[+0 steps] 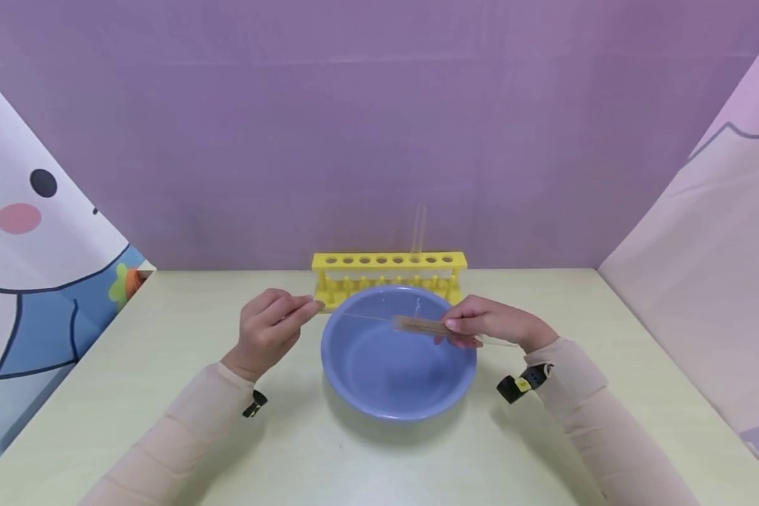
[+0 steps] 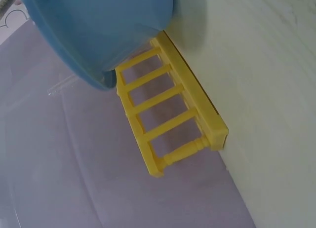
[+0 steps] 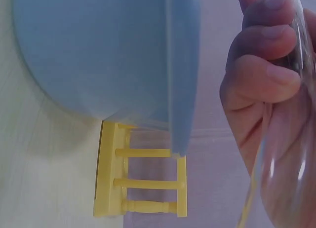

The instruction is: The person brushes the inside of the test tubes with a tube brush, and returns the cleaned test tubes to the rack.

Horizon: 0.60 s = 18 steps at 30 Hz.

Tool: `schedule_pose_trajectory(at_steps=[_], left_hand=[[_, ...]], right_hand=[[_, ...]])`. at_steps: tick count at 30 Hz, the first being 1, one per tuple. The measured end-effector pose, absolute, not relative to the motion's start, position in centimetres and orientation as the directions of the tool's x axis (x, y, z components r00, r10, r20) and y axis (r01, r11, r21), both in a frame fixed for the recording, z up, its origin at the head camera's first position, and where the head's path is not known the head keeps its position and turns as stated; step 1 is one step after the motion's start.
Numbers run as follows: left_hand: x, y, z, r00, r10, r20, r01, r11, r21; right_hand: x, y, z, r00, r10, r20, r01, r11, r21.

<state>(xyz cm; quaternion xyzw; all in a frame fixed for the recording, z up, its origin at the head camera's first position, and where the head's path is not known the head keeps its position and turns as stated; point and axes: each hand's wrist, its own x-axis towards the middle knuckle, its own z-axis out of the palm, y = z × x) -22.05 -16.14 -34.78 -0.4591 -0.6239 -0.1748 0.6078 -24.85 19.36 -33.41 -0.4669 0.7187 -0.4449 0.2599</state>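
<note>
My left hand (image 1: 272,327) is to the left of the blue basin (image 1: 392,372), pinching the thin wire handle of a test tube brush (image 1: 417,325). Its brownish bristles are over the basin, seemingly inside the end of a clear test tube (image 3: 291,183). At the basin's right side, my right hand (image 1: 500,325) grips that tube, fingers curled round it in the right wrist view. The tube lies nearly level above the rim. In the left wrist view neither the left hand nor its hold on the wire shows.
Behind the basin stands a yellow test tube rack (image 1: 386,261) with a row of holes. Another clear test tube (image 1: 419,228) stands upright in it, right of middle. The pale table (image 1: 291,457) meets a purple backdrop (image 1: 379,140) at the back.
</note>
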Motion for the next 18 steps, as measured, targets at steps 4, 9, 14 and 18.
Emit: schedule_pose_trajectory(at_steps=[4,9,14,18], left_hand=[[-22.1,-15.7,-35.1,0.148,0.384,0.911,0.778,0.524,-0.347],[-22.1,-15.1,-35.1,0.134,0.4,0.907,0.792,0.507,-0.341],[-22.1,-14.4,-35.1,0.108,0.408,0.907,0.804,0.501,-0.321],[-21.9,-14.1,-35.1,0.016,0.444,0.896,0.815,0.513,-0.269]], right_hand=[[-25.0,19.1,-33.5,-0.421,-0.907,0.037,-0.431,0.163,-0.888],[-24.8,19.0,-33.6,-0.441,-0.897,0.023,-0.421,0.185,-0.888],[-24.8,18.9,-33.5,-0.458,-0.889,0.015,-0.404,0.193,-0.894],[-24.8,18.7,-33.5,-0.476,-0.879,0.015,-0.406,0.204,-0.891]])
